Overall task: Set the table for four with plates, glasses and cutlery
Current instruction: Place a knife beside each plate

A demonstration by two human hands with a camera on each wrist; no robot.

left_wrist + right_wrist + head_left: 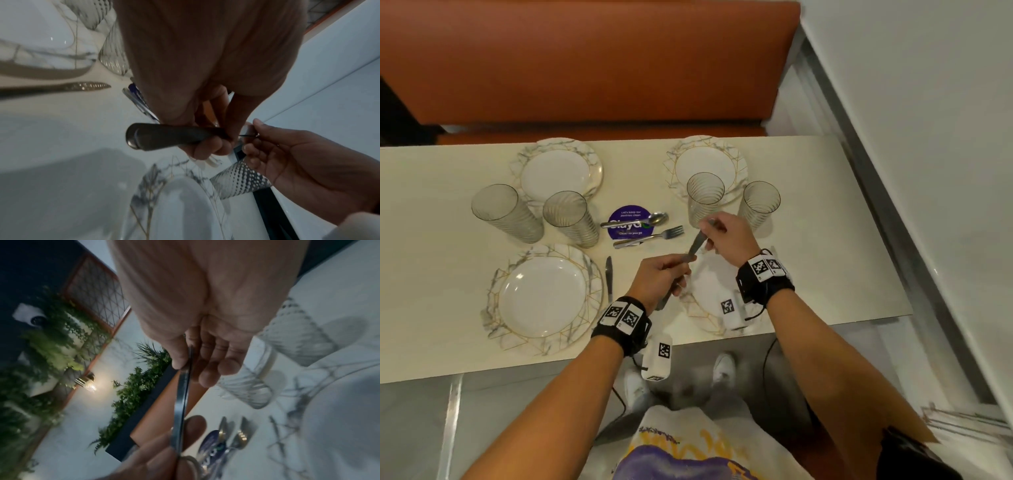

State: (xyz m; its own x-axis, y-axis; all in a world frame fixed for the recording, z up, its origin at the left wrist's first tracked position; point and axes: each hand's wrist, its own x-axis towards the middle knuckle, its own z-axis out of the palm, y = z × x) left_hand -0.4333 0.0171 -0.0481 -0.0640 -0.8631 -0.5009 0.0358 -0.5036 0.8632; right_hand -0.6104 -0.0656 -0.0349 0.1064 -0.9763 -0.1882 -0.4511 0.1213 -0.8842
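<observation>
Cream tabletop in front of an orange booth seat, and I'm standing at the near edge with the cutlery step underway. Both my hands are over the near right plate, sharing one knife: my left hand is curled round the handle end and my right hand pinches the blade end between thumb and fingers, so neither is free. From the left wrist view it looks like there might be more than one piece in my left fist, but I honestly can't tell. Plates look sorted, four of them, one at each spot. Just left of my left hand a knife already lies beside the near left plate. Beyond my left hand, a spoon and a fork sit on a purple sticker. The glasses are bunched, two just past my right hand and two further off to the left. So I'd say we're midway: next thing is letting one hand take this knife fully and laying it flat next to the plate under my hands, blade clear of the rim. After that the spoon and fork need homes, and the glasses need spreading out one per setting. Main thing to watch is my right wrist clipping those two glasses right behind it.
</observation>
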